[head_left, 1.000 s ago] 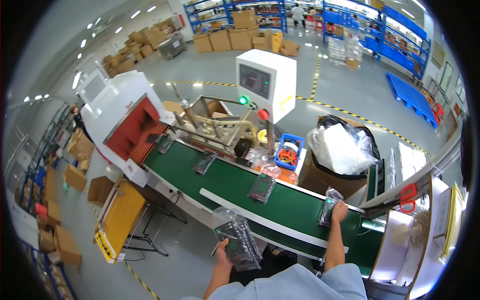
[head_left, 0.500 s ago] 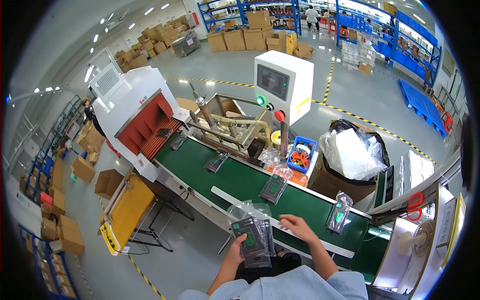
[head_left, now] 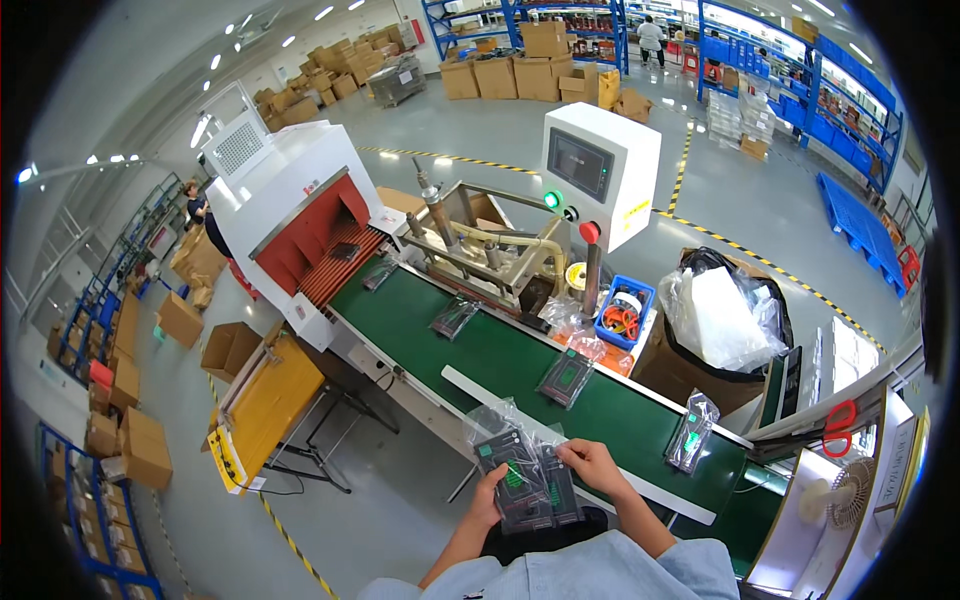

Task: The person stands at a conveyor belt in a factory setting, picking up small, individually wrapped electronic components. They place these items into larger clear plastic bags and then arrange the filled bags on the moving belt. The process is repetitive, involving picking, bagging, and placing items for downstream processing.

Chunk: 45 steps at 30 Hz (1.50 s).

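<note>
Close to my body is a small bunch of flat black boxes [head_left: 522, 485] with green print, in loose clear plastic bags. My left hand [head_left: 487, 502] is closed on the left side of the bunch, thumb on top. At its upper right, my right hand [head_left: 594, 466] pinches the edge of one bagged box, thumb and fingers together. Beyond them runs a green conveyor belt [head_left: 505, 360]. More bagged black boxes lie spaced along it: one nearest [head_left: 567, 378], one to the right [head_left: 692, 436], another farther left [head_left: 455, 317].
At the belt's far left stands a white tunnel machine [head_left: 290, 190] with red curtain strips. A white control box [head_left: 600, 175] rises behind the belt, near a blue bin [head_left: 625, 312] and a lined waste carton [head_left: 720, 330]. Left is a yellow table [head_left: 265, 410]; right, a small fan [head_left: 845, 488].
My right hand has come down and left onto the bunch and now grips a bagged box there. The bagged boxes have fanned apart slightly. The whole view has shifted a little.
</note>
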Available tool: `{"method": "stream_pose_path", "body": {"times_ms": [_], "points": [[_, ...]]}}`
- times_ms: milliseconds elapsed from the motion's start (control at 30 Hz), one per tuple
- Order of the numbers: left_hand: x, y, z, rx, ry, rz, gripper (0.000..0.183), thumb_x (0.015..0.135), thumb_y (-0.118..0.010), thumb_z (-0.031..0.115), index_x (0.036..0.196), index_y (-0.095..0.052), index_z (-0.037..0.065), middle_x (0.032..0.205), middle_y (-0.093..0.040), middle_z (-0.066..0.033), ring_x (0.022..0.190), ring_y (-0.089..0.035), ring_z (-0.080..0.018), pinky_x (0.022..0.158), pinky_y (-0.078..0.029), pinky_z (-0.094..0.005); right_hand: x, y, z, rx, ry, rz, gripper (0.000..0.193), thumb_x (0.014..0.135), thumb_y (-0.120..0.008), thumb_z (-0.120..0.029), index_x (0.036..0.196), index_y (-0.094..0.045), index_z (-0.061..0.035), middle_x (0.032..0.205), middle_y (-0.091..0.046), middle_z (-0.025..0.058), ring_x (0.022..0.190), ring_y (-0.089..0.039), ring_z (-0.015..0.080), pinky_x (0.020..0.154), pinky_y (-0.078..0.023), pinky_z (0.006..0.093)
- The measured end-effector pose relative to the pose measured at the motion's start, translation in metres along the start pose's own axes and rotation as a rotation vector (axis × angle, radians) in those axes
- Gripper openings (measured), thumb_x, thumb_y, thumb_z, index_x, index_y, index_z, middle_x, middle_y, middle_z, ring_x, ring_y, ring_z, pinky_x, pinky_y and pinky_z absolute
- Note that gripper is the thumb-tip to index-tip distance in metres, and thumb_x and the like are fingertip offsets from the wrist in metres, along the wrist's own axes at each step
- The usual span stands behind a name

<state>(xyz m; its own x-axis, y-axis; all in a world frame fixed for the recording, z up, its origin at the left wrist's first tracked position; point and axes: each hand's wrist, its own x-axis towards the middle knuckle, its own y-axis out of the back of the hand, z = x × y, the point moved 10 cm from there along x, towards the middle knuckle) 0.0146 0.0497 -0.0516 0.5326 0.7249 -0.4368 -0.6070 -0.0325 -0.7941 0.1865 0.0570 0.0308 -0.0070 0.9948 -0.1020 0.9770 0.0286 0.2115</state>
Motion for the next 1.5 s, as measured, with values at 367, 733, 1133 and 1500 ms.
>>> {"method": "stream_pose_path", "body": {"times_ms": [367, 733, 1133, 1500], "points": [[-0.006, -0.063, 0.068, -0.034, -0.227, -0.101, 0.049, 0.083, -0.049, 0.027, 0.122, -0.043, -0.002, 0.119, -0.051, -0.0207, 0.107, -0.051, -0.0305, 0.092, -0.041, -0.0423, -0.043, 0.077, 0.043, 0.063, -0.058, 0.219, 0.023, 0.087, -0.054, -0.018, 0.088, -0.061, 0.0036, 0.074, -0.059, 0.0037, 0.068, -0.051, 0.0097, 0.062, -0.042, 0.0255], [0.002, -0.032, 0.069, -0.161, -0.298, -0.023, 0.056, 0.08, -0.052, 0.034, 0.122, -0.042, -0.001, 0.118, -0.051, -0.0163, 0.097, -0.056, -0.0282, 0.082, -0.048, -0.0404, -0.218, 0.362, 0.114, -0.334, -0.204, 1.102, 0.022, 0.085, -0.052, -0.019, 0.081, -0.06, 0.0018, 0.065, -0.056, 0.0089, 0.061, -0.053, 0.0152, 0.057, -0.041, 0.0298], [-0.002, -0.07, 0.066, -0.112, -0.324, -0.001, 0.056, 0.082, -0.049, 0.037, 0.125, -0.04, 0.002, 0.117, -0.052, -0.0144, 0.107, -0.052, -0.0288, 0.085, -0.047, -0.0418, -0.265, 0.414, 0.17, -0.744, -0.386, 1.159, 0.021, 0.083, -0.052, -0.019, 0.08, -0.06, 0.0003, 0.072, -0.058, 0.0172, 0.069, -0.056, 0.0304, 0.062, -0.042, 0.0387], [-0.003, -0.073, 0.053, -0.012, -0.303, 0.021, 0.061, 0.079, -0.051, 0.04, 0.122, -0.041, -0.004, 0.112, -0.053, -0.0185, 0.103, -0.053, -0.0303, 0.085, -0.046, -0.0416, -0.226, 0.394, 0.27, -0.624, -0.476, 1.191, 0.025, 0.079, -0.054, -0.024, 0.077, -0.062, -0.0004, 0.074, -0.058, 0.0222, 0.069, -0.058, 0.0369, 0.061, -0.043, 0.044]]}}
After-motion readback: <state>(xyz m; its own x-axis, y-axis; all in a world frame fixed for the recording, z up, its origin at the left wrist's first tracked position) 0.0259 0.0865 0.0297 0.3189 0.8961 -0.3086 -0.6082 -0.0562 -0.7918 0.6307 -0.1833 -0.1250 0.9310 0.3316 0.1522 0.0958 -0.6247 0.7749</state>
